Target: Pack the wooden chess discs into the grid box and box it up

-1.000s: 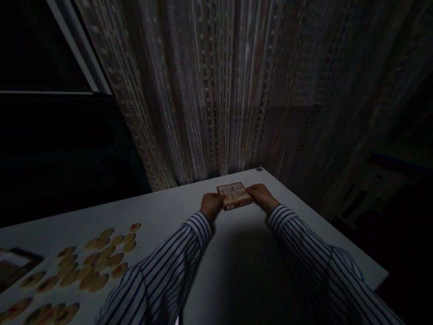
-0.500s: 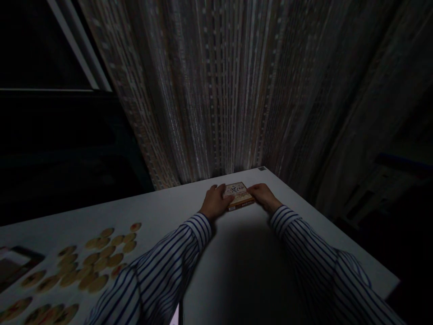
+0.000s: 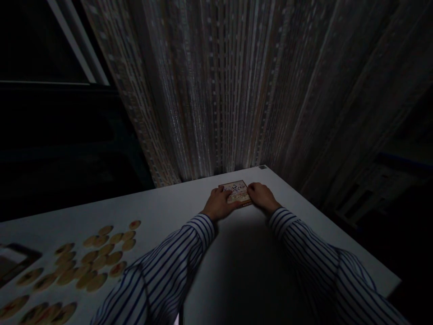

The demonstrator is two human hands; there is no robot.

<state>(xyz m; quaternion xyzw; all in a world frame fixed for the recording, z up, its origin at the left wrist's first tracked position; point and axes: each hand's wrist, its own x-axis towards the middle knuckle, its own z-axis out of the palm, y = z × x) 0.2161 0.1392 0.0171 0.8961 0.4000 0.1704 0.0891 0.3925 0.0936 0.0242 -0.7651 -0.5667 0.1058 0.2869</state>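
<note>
A small flat box with dark lettering on a pale printed top lies near the far corner of the white table. My left hand grips its left side, fingers over the top and thumb along the front edge. At the opposite end, my right hand has its fingers closed on the right edge. Both hands cover parts of the box, and the room is dim. To the left lie several round wooden xiangqi pieces, some with red or black characters.
The white table ends at a hanging curtain with vertical strands. A dark-framed object sits at the left edge. Part of a dark-edged thing shows at the bottom, by my left sleeve. A small dark square marks the far corner.
My left hand has shifted right over the box, its thumb now along the front edge. My right fingers have moved slightly up the right edge. The view has shifted a little.
</note>
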